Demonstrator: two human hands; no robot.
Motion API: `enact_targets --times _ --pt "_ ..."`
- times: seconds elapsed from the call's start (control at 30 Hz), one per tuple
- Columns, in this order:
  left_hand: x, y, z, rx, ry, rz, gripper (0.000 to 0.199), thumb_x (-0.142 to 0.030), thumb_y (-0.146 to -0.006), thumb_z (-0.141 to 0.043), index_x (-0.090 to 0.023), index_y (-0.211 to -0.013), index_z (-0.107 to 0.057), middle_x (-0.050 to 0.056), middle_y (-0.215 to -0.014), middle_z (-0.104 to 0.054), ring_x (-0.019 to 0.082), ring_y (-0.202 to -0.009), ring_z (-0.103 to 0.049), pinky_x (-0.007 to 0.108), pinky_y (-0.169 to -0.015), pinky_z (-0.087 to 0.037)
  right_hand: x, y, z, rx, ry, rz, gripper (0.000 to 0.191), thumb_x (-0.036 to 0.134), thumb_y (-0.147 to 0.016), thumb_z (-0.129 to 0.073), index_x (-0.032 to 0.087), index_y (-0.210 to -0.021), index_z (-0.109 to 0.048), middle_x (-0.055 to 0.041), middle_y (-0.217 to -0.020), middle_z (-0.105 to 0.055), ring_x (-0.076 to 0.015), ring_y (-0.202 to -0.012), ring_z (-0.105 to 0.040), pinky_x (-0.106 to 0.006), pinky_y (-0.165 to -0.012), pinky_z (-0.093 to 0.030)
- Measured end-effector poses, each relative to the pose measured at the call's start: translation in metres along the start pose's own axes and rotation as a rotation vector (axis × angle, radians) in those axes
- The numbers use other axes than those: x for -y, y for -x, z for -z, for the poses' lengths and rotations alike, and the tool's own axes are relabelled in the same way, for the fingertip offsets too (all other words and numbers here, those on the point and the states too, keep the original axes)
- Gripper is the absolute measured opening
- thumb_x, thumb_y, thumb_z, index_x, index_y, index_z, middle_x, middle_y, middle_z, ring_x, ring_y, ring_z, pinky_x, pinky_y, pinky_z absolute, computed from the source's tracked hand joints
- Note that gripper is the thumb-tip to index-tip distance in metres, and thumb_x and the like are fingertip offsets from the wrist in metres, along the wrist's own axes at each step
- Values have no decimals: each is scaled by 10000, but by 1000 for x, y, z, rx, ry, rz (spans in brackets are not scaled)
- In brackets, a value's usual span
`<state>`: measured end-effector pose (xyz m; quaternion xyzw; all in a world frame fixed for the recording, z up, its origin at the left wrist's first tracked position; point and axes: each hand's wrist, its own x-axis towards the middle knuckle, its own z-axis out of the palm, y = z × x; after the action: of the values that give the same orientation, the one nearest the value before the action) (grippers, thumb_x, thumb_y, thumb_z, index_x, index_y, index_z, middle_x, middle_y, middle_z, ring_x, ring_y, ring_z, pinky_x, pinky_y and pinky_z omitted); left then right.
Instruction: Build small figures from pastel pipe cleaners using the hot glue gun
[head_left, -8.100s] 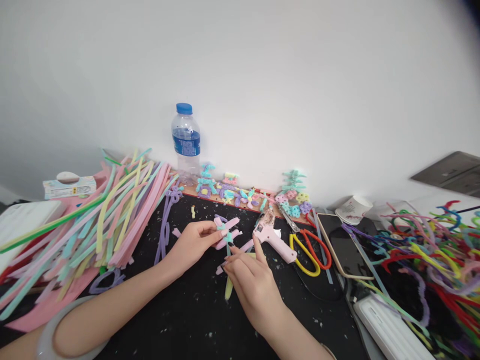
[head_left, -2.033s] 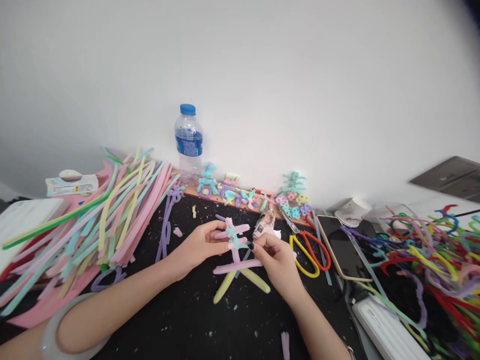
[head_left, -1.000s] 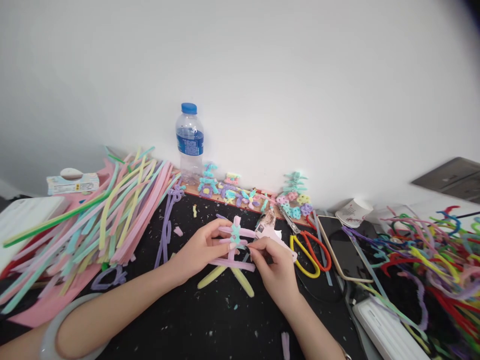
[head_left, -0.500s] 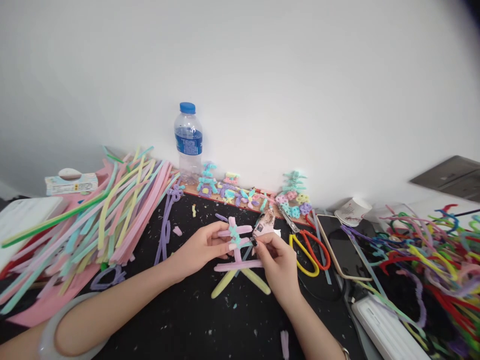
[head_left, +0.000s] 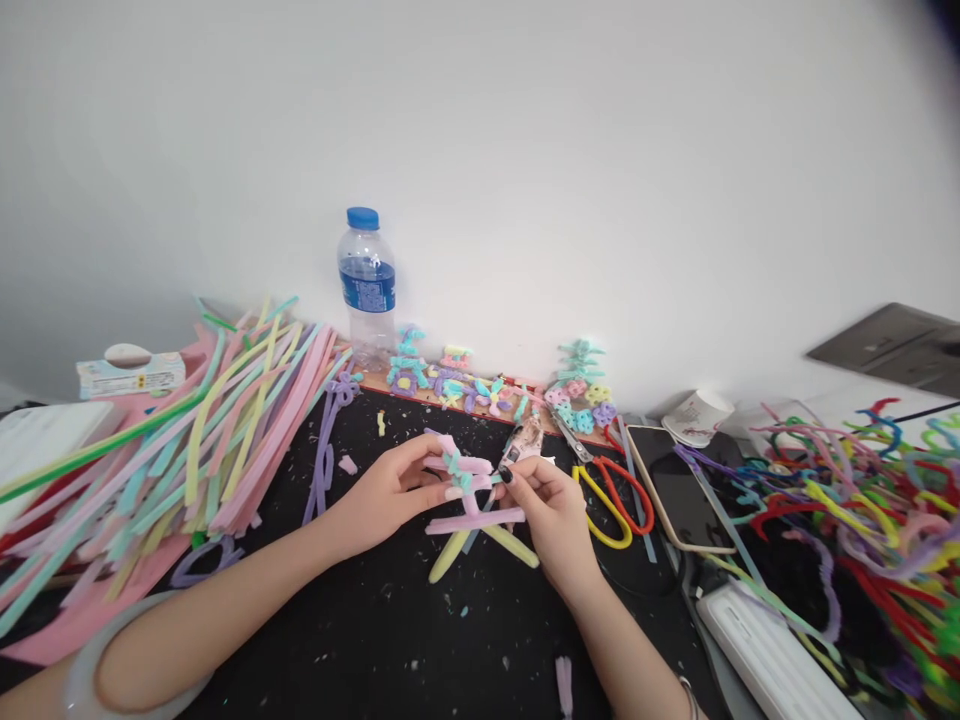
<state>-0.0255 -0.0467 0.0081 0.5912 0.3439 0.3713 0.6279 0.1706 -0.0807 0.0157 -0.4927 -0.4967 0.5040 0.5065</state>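
My left hand [head_left: 405, 485] pinches the left side of a pink pipe-cleaner figure [head_left: 471, 508], which has a mint pipe cleaner wound around its upper part. On its right, my right hand [head_left: 547, 505] grips the end of the mint pipe cleaner [head_left: 495, 478] between thumb and forefinger. Two yellow pipe-cleaner pieces [head_left: 512, 546] slant out below the pink crossbar. Just behind my right hand lies a pinkish glue gun [head_left: 525, 437], partly hidden. Scissors with yellow and red handles [head_left: 607, 510] rest to the right of that hand.
A heap of pastel pipe cleaners [head_left: 247, 430] covers the left side. A water bottle [head_left: 366, 290] stands by the wall near a board of small pipe-cleaner shapes [head_left: 480, 390]. On the right are a phone [head_left: 682, 490], paper cup [head_left: 697, 415], white power strip [head_left: 772, 650] and tangled bright pipe cleaners [head_left: 885, 530].
The pink figure has tilted, its top leaning left and its crossbar rising a little. Both hands keep their hold. The whole view has shifted slightly.
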Motion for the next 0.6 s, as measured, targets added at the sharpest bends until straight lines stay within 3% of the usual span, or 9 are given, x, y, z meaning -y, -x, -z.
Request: enact_targets --times 0.17,0.3,0.37,0.47,0.6 --pt "0 2 1 -47 -145 -89 301 -323 -797 -625 -242 -1083 -579 36 -976 -507 178 -850 -516 294 -772 -455 4 8 -3 -126 196 176 137 290 -861 -549 186 -787 -597 -20 -677 -652 -114 -529 -560 -222 -480 -468" --pt "-3 6 2 -57 -195 -167 356 -324 -807 -618 -273 -1157 -575 15 -866 -442 150 -723 -435 261 -672 -423 11 15 -4 -193 401 351 118 228 -881 -515 194 -818 -609 -24 -668 -654 -127 -537 -593 -240 -502 -490" --pt "-5 8 1 -53 -96 -124 367 -323 -821 -602 -276 -1182 -563 -1 -792 -439 131 -652 -420 243 -607 -400 17 19 -4 -216 534 472 115 196 -882 -514 200 -838 -620 -30 -677 -666 -142 -561 -619 -261 -536 -509" --pt "-9 8 -2 32 229 23 404 -332 -847 -533 -261 -1244 -508 9 -737 -528 136 -582 -482 256 -552 -415 24 25 -4 -192 707 735 147 125 -866 -528 209 -916 -638 -50 -765 -708 -177 -662 -669 -287 -616 -539" --pt "-12 6 -3 96 556 149 446 -409 -817 -488 -201 -1204 -562 80 -864 -649 248 -766 -622 392 -722 -491 26 29 -3 -83 835 963 280 61 -832 -561 212 -1059 -623 -73 -900 -720 -217 -790 -678 -318 -682 -547"
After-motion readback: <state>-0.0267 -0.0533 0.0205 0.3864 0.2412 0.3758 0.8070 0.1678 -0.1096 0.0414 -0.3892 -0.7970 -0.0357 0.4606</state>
